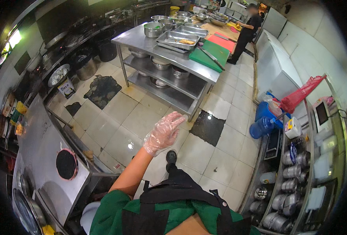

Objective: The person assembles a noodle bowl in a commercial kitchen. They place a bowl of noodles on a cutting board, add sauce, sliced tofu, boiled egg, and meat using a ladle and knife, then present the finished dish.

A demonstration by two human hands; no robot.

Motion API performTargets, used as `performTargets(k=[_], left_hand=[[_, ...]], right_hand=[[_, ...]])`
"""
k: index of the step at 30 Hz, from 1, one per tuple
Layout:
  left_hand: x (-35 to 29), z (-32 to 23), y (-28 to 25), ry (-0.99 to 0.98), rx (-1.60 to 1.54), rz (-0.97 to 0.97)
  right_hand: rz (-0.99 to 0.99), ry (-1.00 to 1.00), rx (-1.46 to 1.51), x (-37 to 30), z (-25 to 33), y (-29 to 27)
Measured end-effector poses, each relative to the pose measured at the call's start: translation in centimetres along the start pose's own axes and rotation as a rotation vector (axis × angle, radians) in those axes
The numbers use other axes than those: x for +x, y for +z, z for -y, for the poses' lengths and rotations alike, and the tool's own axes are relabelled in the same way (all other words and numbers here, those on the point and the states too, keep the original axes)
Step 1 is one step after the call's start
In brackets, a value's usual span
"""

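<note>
A gloved left hand (161, 135) hangs out in front, fingers (172, 119) loosely extended, apparently empty; the right hand is out of view. Ahead, an uneven-looking dark floor patch (208, 127) could trip a foot. Beyond stands the steel bench (131, 38), where a careless bump could dislodge the knife (211, 58) from its green board (204, 60).

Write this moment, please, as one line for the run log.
left hand: gloved, above tiled floor, grip unclear | right hand: not in view | ahead: steel table, knife on green cutting board
</note>
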State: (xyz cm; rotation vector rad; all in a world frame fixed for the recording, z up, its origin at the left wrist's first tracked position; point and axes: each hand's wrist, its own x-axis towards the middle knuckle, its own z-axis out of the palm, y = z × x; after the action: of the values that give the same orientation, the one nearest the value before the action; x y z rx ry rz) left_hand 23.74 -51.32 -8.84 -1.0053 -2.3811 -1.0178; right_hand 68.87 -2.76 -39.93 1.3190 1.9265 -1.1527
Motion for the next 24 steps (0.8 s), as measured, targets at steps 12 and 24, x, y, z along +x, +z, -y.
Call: performTargets(k=[12, 24], left_hand=[[10.8, 21.7, -1.5, -0.338, 0.211, -0.228], [25.5, 45.7, -4.8, -0.745, -0.537, -0.612]], right_hand=[[-0.302, -0.598, -0.704, 25.5, 44.2, -3.8], [-0.472, -1.279, 0.097, 7.0, 97.4, -1.7]])
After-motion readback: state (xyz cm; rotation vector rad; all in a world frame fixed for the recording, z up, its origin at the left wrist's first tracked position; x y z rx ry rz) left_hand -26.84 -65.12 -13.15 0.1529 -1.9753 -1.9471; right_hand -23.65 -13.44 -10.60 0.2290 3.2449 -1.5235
